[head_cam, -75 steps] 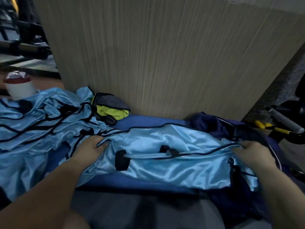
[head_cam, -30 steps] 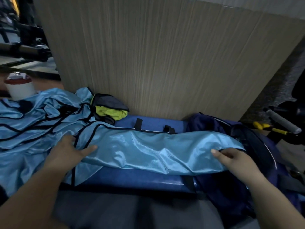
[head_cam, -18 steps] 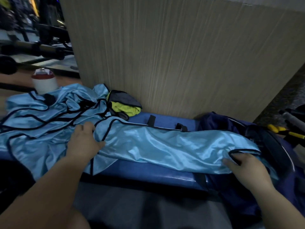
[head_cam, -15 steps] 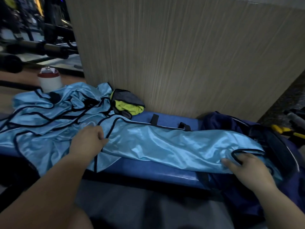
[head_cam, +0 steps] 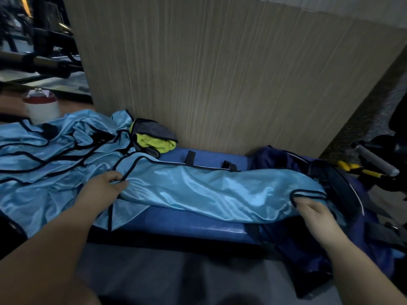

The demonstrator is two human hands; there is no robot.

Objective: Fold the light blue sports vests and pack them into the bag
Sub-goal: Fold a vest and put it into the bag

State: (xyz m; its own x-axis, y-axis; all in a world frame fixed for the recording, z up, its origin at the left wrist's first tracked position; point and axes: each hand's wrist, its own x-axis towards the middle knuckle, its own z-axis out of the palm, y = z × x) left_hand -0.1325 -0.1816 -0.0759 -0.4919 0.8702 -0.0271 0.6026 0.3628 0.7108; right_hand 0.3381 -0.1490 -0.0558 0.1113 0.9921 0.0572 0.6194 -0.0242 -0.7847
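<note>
Here, two hands are holding the ends of a folded light blue vest [head_cam: 209, 192] that is lying along the blue table [head_cam: 182, 223].

The left hand [head_cam: 103, 188] is pinching the black-trimmed left end of the vest, its grip narrow, with fingers curling onto the cloth. The right hand [head_cam: 317, 214] is gripping the right end, its fingertips tucking under the trimmed edge where the vest is draping over the open navy bag [head_cam: 308, 245]. A loose pile of vests [head_cam: 44, 155] is lying to the left, touching the folded one. A yellow and grey cloth [head_cam: 154, 137] is sitting behind it against the wood-grain panel [head_cam: 220, 73]. A white container [head_cam: 41, 106] with a red lid is standing behind the pile, and a yellow-handled tool [head_cam: 356, 169] is lying beyond the bag.
</note>
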